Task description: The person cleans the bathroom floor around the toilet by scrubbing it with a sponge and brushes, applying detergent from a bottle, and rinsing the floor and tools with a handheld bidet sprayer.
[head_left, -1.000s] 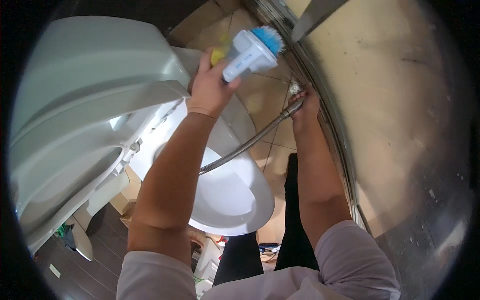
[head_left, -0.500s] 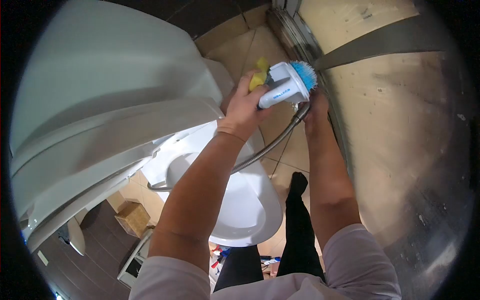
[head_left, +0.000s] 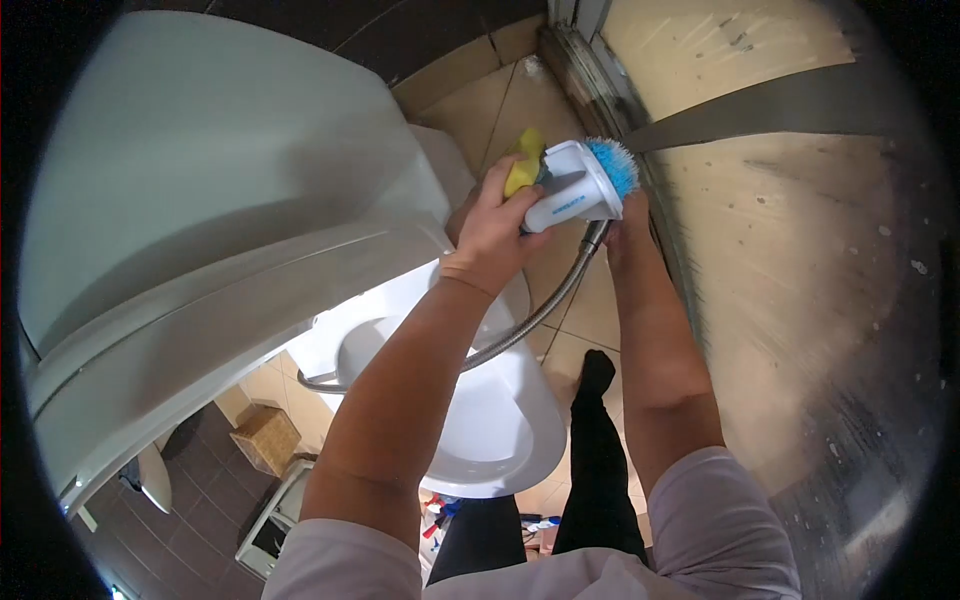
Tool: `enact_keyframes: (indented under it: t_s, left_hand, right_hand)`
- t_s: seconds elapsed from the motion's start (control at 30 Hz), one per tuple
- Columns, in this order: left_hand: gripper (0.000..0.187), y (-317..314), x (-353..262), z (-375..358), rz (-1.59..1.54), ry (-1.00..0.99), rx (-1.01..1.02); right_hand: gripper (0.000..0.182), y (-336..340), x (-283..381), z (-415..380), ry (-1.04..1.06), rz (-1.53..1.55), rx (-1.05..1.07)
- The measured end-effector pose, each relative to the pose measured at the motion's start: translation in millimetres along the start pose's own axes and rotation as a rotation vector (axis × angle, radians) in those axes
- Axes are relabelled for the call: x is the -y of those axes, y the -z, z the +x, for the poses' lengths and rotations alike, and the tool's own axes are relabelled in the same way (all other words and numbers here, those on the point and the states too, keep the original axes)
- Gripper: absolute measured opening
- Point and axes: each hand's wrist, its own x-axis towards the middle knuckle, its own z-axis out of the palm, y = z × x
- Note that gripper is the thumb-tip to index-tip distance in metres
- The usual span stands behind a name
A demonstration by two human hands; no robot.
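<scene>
My left hand (head_left: 497, 222) is closed round a white brush (head_left: 572, 195) with blue bristles. A yellow sponge or cloth (head_left: 527, 165) is also in its fingers, beside the brush. Behind the brush head is my right hand (head_left: 628, 222), mostly hidden, at the end of a flexible metal hose (head_left: 540, 312). The hose runs from there back across the white sink (head_left: 490, 430) and under my left forearm. What the right fingers grip is out of sight behind the brush.
A large white cabinet or lid (head_left: 240, 130) fills the upper left. At the right stands a glass panel (head_left: 790, 250) in a metal frame (head_left: 650, 180). My foot (head_left: 597, 370) is on the tiled floor (head_left: 590, 305). A brown box (head_left: 266, 440) lies at the lower left.
Both hands, the brush and the hose end have shifted slightly down in view. The view itself has shifted a little.
</scene>
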Motion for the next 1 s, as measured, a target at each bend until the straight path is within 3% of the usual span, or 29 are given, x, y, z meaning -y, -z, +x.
enact_keyframes:
  t_s: [0.2, 0.27, 0.37, 0.57, 0.7, 0.8, 1.0]
  left_hand:
    - [0.038, 1.1, 6.5, 2.5, -0.014, 0.012, -0.004]
    - [0.038, 6.0, 12.8, 10.6, -0.015, 0.014, -0.011]
    - [0.037, 1.1, 1.6, -1.6, -0.017, 0.015, 0.018]
    - [0.035, 2.9, 3.5, -0.2, -0.012, 0.026, 0.011]
    - [0.034, -1.6, 3.9, -2.2, -0.021, 0.011, 0.001]
    - [0.034, -1.1, 5.8, -0.5, -0.021, 0.039, 0.024]
    - [0.033, -0.5, 10.0, -0.4, 0.063, 0.052, 0.001]
  right_hand:
    - [0.020, 16.2, -8.1, 13.6, 0.052, -0.010, 0.009]
    - [0.018, 9.3, -1.0, 7.4, -0.104, -0.079, -0.117]
    - [0.022, 32.7, -0.2, -10.9, -0.073, -0.073, -0.149]
    - [0.023, 51.7, -6.1, -21.4, -0.117, -0.030, -0.001]
    - [0.025, 67.7, -10.4, -30.0, -0.147, -0.054, -0.032]
    - [0.027, 81.0, -15.1, -25.4, -0.170, 0.020, 0.012]
    - [0.029, 119.0, -23.3, -48.6, -0.170, 0.323, -0.102]
